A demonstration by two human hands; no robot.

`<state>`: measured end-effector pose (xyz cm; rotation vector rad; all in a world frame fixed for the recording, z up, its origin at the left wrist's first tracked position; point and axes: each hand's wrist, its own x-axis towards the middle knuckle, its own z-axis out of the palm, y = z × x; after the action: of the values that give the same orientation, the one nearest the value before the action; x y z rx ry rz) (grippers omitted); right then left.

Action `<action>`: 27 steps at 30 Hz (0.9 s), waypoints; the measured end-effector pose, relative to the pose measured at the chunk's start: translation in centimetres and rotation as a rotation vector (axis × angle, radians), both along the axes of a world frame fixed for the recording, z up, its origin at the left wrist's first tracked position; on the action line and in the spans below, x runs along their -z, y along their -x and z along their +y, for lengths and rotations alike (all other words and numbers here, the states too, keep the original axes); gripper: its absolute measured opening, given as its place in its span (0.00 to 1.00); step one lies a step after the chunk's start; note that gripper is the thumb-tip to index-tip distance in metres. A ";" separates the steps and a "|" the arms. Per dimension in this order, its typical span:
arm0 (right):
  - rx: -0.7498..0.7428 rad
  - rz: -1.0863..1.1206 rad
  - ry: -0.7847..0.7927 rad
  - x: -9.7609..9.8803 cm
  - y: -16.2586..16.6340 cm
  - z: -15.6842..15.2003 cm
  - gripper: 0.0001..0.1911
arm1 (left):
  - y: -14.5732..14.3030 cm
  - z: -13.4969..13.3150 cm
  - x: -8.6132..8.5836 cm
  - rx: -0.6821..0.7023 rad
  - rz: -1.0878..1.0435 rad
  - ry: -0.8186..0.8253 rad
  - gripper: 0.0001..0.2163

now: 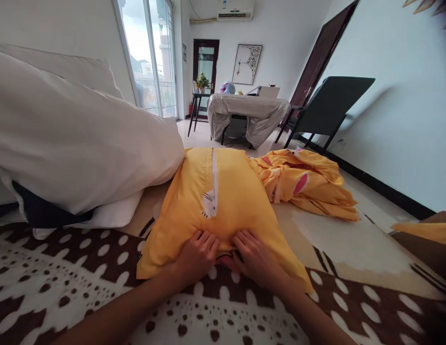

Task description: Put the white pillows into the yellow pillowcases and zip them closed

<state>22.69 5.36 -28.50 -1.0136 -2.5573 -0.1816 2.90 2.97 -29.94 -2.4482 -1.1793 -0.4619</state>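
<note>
A pillow in a yellow case (216,201) with a white rabbit print lies on a brown-and-white dotted bedspread (64,278). My left hand (197,254) and my right hand (253,256) sit side by side at the near open edge of the case, fingers curled and gripping the yellow fabric. A dark gap shows between the hands where the opening is pinched. A second crumpled yellow cloth (309,184) with pink patches lies behind and to the right of the pillow.
Large white pillows (72,134) are stacked at the left on the bed. Beyond stand a covered table (248,112), a dark chair (327,108), a small side table with a plant (201,91), glass balcony doors (151,57) and a dark door (316,62).
</note>
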 end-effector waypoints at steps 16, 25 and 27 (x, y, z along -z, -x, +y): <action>0.278 0.159 0.193 4.0 -16.3 -2.2 0.20 | 15.6 -6.8 0.4 -0.334 -0.402 0.551 0.16; 0.405 1.007 1.291 -0.2 -10.2 1.5 0.22 | 12.3 -1.1 -1.8 -0.309 -1.765 1.250 0.23; 0.347 1.099 1.313 -1.1 -7.4 1.1 0.23 | 9.7 -0.8 -1.5 -0.290 -1.876 1.224 0.19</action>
<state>30.11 6.49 -27.42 -1.3290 -1.2330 1.6309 -6.84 2.14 -28.40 -1.7386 -2.9845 -2.9384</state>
